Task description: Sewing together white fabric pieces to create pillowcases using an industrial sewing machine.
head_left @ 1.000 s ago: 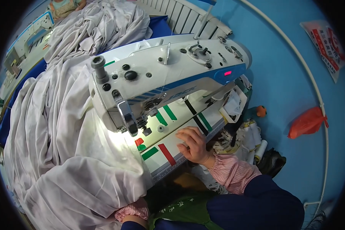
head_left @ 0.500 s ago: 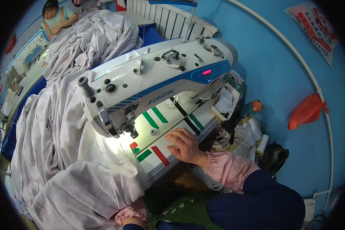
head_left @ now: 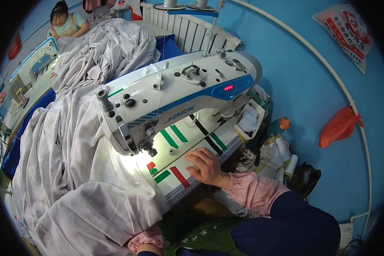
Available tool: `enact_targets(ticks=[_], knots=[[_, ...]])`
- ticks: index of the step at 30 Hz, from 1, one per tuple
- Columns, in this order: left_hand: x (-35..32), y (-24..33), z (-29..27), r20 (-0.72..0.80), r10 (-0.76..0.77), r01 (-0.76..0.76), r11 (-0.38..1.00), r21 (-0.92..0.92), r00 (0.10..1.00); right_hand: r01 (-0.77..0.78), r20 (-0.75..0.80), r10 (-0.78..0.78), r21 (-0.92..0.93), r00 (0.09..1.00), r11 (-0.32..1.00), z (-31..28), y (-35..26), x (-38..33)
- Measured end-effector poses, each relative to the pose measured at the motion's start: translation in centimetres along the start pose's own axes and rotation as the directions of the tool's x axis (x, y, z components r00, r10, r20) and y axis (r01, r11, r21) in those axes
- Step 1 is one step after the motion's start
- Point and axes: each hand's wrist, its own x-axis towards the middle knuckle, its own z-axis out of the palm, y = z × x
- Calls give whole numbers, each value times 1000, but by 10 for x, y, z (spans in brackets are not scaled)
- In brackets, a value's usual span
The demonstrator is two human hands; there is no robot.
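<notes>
Fingers (head_left: 196,157) of right hand (head_left: 207,166) flat on white, tape-marked sewing table (head_left: 181,143)

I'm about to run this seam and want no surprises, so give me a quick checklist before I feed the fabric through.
1. Right hand away from the needle: ok, it rests flat on the machine bed to the right of the needle area.
2. Left hand on the cloth: cannot tell, only a striped cuff shows at the lower edge.
3. Pale grey fabric under the presser foot: cannot tell, glare hides it.
4. Work light on: ok, the fabric by the needle is brightly lit.
5. Machine powered: ok, a red display glows on the sewing machine.
</notes>
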Motion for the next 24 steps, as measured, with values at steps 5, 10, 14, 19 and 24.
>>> enact_targets(ticks=[5,10,14,19,24], knots=[[2,-3,-1,-1,0,0,1000,11,1000,-2,-5,2,-13,1000,1000,-2,-2,-2],[1,-1,-14,-2,15,-15,1000,6,1000,19,-37,-20,-10,999,1000,-1,2,-6],[-22,16,-33,8,96,-96,995,-33,995,-13,-92,22,98,996,995,-1,1,-9],[-124,45,-51,300,284,-274,959,-78,911,169,-293,-95,240,951,956,-65,7,27],[-197,82,-92,464,843,-510,536,-673,273,145,-327,-222,-241,919,959,-177,82,146]])
